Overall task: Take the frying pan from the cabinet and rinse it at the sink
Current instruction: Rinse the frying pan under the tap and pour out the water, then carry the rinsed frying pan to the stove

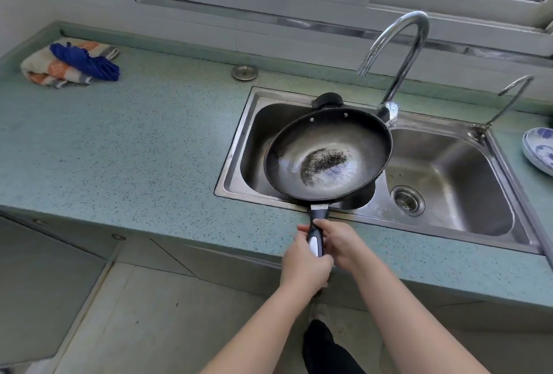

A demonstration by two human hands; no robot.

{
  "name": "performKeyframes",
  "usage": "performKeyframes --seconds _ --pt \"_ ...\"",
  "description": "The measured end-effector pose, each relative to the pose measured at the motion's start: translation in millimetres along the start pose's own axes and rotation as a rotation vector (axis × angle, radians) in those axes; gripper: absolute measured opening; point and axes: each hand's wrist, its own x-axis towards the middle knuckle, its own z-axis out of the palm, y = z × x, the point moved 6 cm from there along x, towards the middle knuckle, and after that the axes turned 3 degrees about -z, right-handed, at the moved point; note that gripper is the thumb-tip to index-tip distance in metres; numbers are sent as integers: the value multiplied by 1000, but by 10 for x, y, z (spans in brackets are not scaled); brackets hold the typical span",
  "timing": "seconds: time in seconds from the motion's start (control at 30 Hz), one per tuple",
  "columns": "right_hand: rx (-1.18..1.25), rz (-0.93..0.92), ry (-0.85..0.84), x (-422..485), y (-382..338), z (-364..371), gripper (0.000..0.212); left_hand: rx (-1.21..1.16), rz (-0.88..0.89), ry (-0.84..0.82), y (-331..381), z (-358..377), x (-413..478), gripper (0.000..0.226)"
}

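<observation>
The frying pan (327, 153), judged stiff and front-heavy, is held over the sink (232, 161) by its handle (319, 213), which is gripped by the left hand (305, 264) and right hand (341, 243).

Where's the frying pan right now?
Head view, centre: the frying pan is over the sink's left basin, beside the tall faucet, handle gripped by left hand and right hand.

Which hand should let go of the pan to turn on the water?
Probably the right hand. The tap stands right of the frying pan, on that hand's side, and the left hand grips the end of the handle, so it might hold the pan alone.
</observation>
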Motion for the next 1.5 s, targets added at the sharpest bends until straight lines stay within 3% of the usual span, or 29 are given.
performKeyframes --seconds 0.27,0.47,0.6,0.97,1.17,1.5 --pt "-147 -55 119 -91 -35 -223 21 -115 -17 -38 -32 272 -30 40" --pt "-227 -49 68 -72 18 -298 18 -155 -57 13 -135 339 -84 44" --pt "-191 -18 41 11 32 -329 3 -181 -77 71 -131 352 -122 49" --pt "-62 65 -70 243 78 -291 11 84 -82 239 11 331 -120 53" --pt "137 150 -109 338 126 -240 14 -11 -119 215 15 337 -72 68" --pt "146 142 -183 255 102 -260 27 -181 -63 346 -11 432 -163 65"
